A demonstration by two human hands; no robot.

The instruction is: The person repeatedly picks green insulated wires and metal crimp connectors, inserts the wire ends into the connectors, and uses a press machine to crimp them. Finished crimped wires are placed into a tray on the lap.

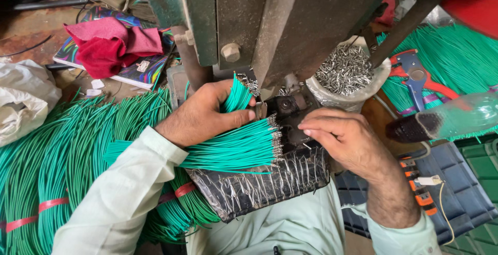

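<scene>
Fingers of my left hand (205, 112) are clamped around a fanned bundle of green wires (236, 148), their metal-tipped ends pointing at the press machine (290, 21). Fingers of my right hand (342, 135) lie close together, curled down on the black die (288, 107) under the press; whether they pinch anything I cannot tell. Beside it sits a bag of metal terminals (345, 71), with more green wire bundles (67, 151) at my left.
</scene>
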